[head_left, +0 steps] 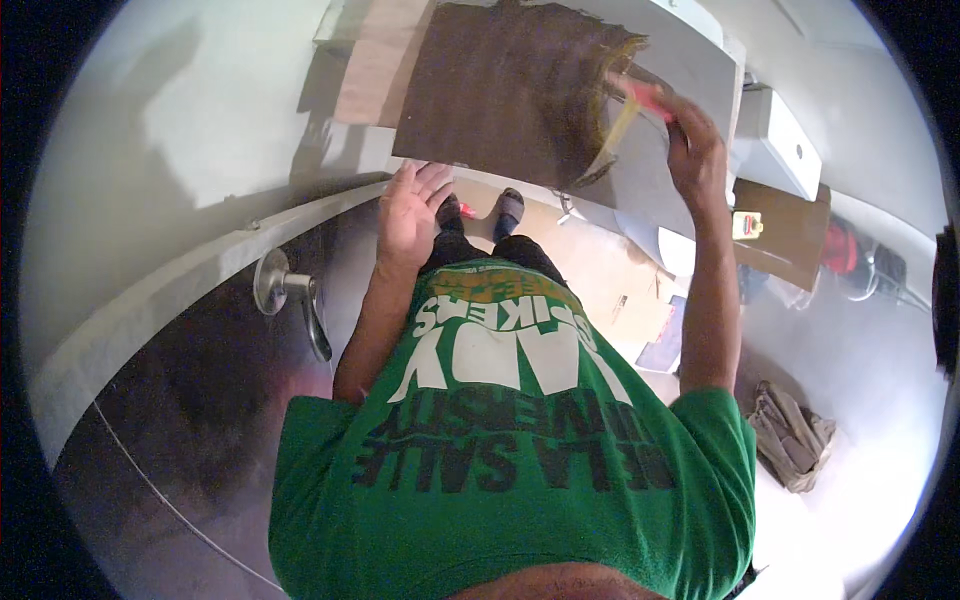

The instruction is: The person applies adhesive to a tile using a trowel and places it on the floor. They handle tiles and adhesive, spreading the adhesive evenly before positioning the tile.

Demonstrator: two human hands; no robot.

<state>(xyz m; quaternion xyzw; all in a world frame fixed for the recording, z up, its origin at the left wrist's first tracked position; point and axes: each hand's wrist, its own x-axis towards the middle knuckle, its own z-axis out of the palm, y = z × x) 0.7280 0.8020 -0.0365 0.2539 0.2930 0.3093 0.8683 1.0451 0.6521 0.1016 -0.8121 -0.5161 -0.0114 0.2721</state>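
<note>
A dark brown coated surface (pixel 490 85) spans the top middle, with a yellowish, ragged, curved border on its right side. Bare grey board (pixel 655 165) shows beyond that border. My right hand (pixel 695 140) is closed around a tool with a red handle (pixel 650 100), held over the border. A yellowish strip runs down from the tool, but motion blur hides what kind it is. Beside the near left corner of the brown surface, my left hand (pixel 408 215) is open, palm showing and fingers extended. Whether its fingertips touch the edge I cannot tell.
A dark door (pixel 200 400) with a metal lever handle (pixel 300 290) stands at my left. To the right are a white box (pixel 780 145), a yellow bottle (pixel 747 225) on brown cardboard (pixel 795 255), and a crumpled brown cloth or bag (pixel 792 435). My feet stand below the board.
</note>
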